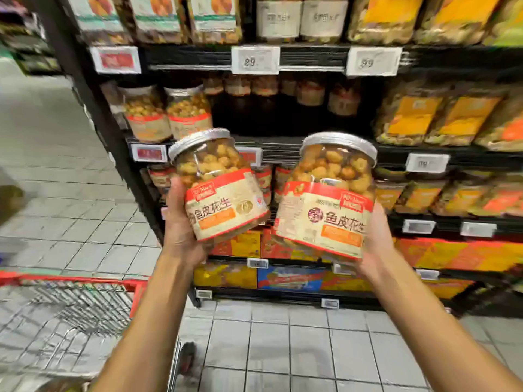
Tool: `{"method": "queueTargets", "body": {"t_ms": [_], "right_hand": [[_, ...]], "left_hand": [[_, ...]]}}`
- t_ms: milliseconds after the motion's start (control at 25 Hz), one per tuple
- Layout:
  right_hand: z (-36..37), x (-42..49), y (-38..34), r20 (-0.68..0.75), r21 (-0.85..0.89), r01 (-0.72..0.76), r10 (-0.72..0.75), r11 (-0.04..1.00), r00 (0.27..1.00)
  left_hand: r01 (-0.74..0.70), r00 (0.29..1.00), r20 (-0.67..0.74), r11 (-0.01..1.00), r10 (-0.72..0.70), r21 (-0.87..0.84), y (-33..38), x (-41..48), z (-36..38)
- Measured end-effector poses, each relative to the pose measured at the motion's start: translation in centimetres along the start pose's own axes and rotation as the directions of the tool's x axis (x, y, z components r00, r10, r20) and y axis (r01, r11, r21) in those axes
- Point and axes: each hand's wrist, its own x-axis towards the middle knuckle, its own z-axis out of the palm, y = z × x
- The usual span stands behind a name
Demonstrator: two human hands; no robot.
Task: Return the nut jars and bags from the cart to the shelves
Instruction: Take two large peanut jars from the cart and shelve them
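Supermarket aisle. Pale grey tiled floor (283,349) with dark grout, spanning 9 to 5 o'clock. Black shelving unit (198,56) from 12 to 3 o'clock, white price tags (255,60) clipped to its rails. Blurred fixtures (28,38) at 10 o'clock, possibly further shelving.

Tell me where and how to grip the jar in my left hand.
Grip the left jar around its labelled body, below the silver lid, from its left side and slightly underneath, as the left hand holds it. The body is broad and round, so the hand wraps it; it is tilted, so support near the base steadies it.
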Motion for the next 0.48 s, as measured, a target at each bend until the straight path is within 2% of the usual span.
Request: {"method": "queueTargets", "body": {"t_ms": [120, 200, 240, 280, 320, 400, 440, 480], "right_hand": [[-0.6, 4.3, -2.7, 0.080, 0.064, -0.034, 0.029, 0.997, 0.996], [-0.4, 7.5, -3.3, 0.059, 0.075, -0.086, 0.082, 0.993, 0.995], [-0.4, 9.0, -3.4, 0.110, 0.070, -0.110, 0.102, 0.991, 0.989], [-0.3, 9.9, -3.4, 0.139, 0.065, -0.094, 0.084, 0.993, 0.987], [-0.2, 10.1, -3.8, 0.161, 0.010, 0.003, -0.005, 1.000, 0.987], [0.0, 12.5, -3.6, 0.122, -0.011, 0.002, -0.001, 1.000, 0.993], [-0.2, 13.6, -3.8, 0.083, 0.077, -0.093, 0.087, 0.993, 0.993], [0.0, 14.2, -4.0, 0.071, 0.084, -0.051, 0.045, 0.995, 0.996]], "left_hand": [[-0.067, 0.998, -0.014, 0.996, 0.068, 0.058, -0.1, 5.9, 2.1], [-0.118, 0.991, -0.033, 0.975, 0.127, 0.189, 0.6, 10.2, 2.3], [-0.152, 0.986, -0.028, 0.957, 0.164, 0.249, 1.0, 12.1, 2.2], [-0.173, 0.982, -0.024, 0.943, 0.188, 0.285, 1.2, 13.6, 2.0], [-0.191, 0.979, -0.015, 0.937, 0.204, 0.292, 1.3, 14.8, 1.6], [-0.223, 0.972, -0.003, 0.928, 0.235, 0.298, 1.6, 17.8, 0.3], [-0.229, 0.971, 0.009, 0.919, 0.239, 0.322, 1.7, 19.1, -0.3], [-0.236, 0.970, 0.024, 0.903, 0.244, 0.358, 2.1, 20.5, -0.9]]}}
